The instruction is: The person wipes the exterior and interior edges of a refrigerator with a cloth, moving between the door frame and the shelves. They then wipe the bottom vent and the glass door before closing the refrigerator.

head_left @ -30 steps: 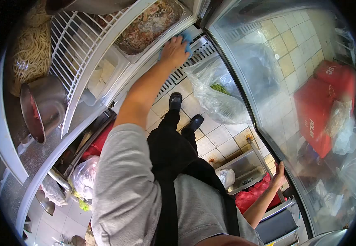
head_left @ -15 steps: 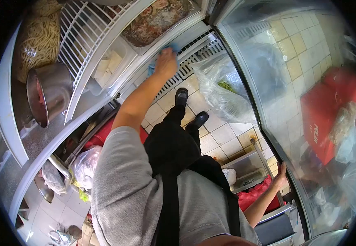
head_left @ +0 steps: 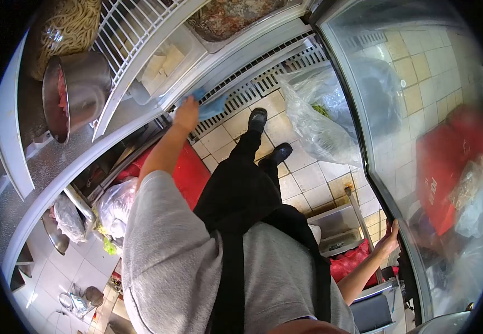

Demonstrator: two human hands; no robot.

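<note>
While the right hand (head_left: 387, 241) grasps the door edge (head_left: 378, 192), the left hand (head_left: 187, 114) clutches a blue cloth (head_left: 213, 107) at the vent grille's (head_left: 261, 84) left end, apparently wiping; the next stroke calls for even pressure.

Left hand (head_left: 187, 114) on blue cloth (head_left: 213, 106), right hand (head_left: 387, 240) on glass door (head_left: 398, 167)

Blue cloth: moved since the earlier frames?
Yes. The blue cloth has moved left relative to the slotted grille, away from the glass door.
</note>
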